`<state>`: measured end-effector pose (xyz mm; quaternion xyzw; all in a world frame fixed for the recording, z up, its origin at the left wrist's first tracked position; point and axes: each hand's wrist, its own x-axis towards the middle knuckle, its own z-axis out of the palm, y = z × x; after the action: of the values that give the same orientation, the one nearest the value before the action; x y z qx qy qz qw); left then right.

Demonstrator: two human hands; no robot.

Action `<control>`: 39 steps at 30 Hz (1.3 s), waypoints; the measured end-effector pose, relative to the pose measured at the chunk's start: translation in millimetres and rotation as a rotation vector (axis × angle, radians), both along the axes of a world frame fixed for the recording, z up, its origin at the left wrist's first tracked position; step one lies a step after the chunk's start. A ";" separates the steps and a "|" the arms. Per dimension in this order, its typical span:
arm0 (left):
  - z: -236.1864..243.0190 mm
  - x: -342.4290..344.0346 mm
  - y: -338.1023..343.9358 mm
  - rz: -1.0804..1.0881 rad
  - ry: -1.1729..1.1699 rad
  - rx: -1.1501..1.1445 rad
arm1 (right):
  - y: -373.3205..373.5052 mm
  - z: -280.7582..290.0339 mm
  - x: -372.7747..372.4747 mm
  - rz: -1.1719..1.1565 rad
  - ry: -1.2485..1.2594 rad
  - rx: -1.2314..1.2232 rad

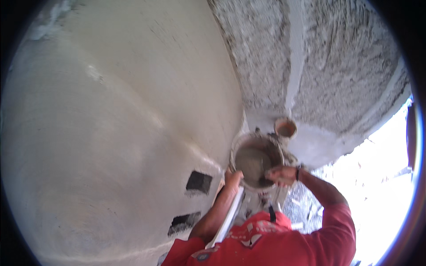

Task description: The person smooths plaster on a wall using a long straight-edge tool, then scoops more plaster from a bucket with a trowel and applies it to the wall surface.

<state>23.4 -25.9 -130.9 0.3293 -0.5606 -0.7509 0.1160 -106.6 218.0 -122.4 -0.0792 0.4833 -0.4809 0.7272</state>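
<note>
Round cement-caked grey bucket (258,141) sits just ahead of the torso, close to the smooth grey plaster wall (111,133) on the left; wet grey mix (252,160) inside. Left hand (232,180) is on its near-left rim, fingers clamped there, thumb over the edge, probably to keep the bucket from shifting while the other side is worked. Right hand (282,174) is over the near-right rim, fingers bent down toward the mix; cannot tell if they're closed on a tool, grip too blurred. Opposed hands likely balance the load. Small round orange-brown pot (284,123) stands just beyond the bucket, far right, probably parked there within reach. Rough grey wall (262,48) behind. Long white bar (230,217) runs beside the left forearm; its purpose is unclear.
</note>
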 end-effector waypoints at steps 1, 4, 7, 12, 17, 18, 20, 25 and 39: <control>-14.1 3.4 -10.3 0.067 -0.037 -0.008 | -7.1 5.0 1.1 -0.046 -0.018 -0.036; 17.1 5.2 -4.8 0.081 -0.052 0.111 | -9.0 26.2 10.0 -0.210 -0.019 -0.058; 9.5 2.8 -12.2 0.060 0.085 0.033 | -11.6 40.5 14.4 -0.249 0.043 -0.088; 16.3 7.1 -13.2 0.159 -0.039 0.161 | -17.8 35.2 26.8 -0.349 -0.012 -0.106; 21.3 -2.2 -16.1 0.178 0.013 0.086 | -24.5 68.0 34.9 -0.637 -0.280 -0.221; 19.5 -1.3 -20.1 0.177 0.014 0.024 | -31.4 86.6 35.6 -0.714 -0.264 -0.275; 16.4 -0.6 -23.8 0.144 -0.123 -0.031 | -46.5 109.0 27.1 -0.903 -0.218 -0.351; 4.5 18.4 -36.7 0.198 -0.131 -0.042 | -90.1 159.1 -27.3 -1.360 -0.106 -0.665; -36.4 74.8 -36.9 0.415 -0.016 0.079 | -241.3 348.4 -230.6 -1.976 1.230 -0.490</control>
<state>98.2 -62.8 -167.3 0.4479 -0.4519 -0.7297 0.2505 -337.3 -23.3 225.9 -0.0268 0.4980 -0.7942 -0.3471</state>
